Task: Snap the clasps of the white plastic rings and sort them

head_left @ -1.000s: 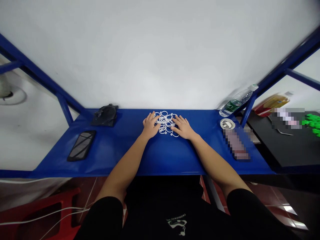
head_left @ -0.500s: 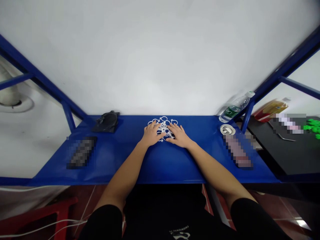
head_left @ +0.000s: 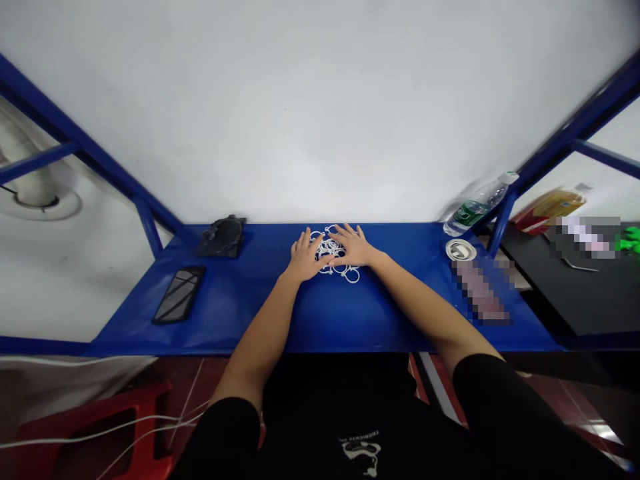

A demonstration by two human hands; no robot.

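A loose pile of white plastic rings with small tabs lies near the back middle of the blue table. My left hand rests at the pile's left edge, fingers spread and palm down. From the right, my right hand lies flat over the pile's right side, its fingers apart. The two thumbs come close together in front of the pile. Some rings are hidden beneath the hands, and one ring sticks out toward me below my right hand.
At left lie a black phone and a crumpled black bag. To the right are a clear bottle, a white roll and a blurred-out item. Blue posts and a white wall bound the table. A red stool stands below.
My right hand has shifted up and toward the far side of the pile. The rings sit closer together on the left, and one now protrudes at the near right. The view has tilted slightly.
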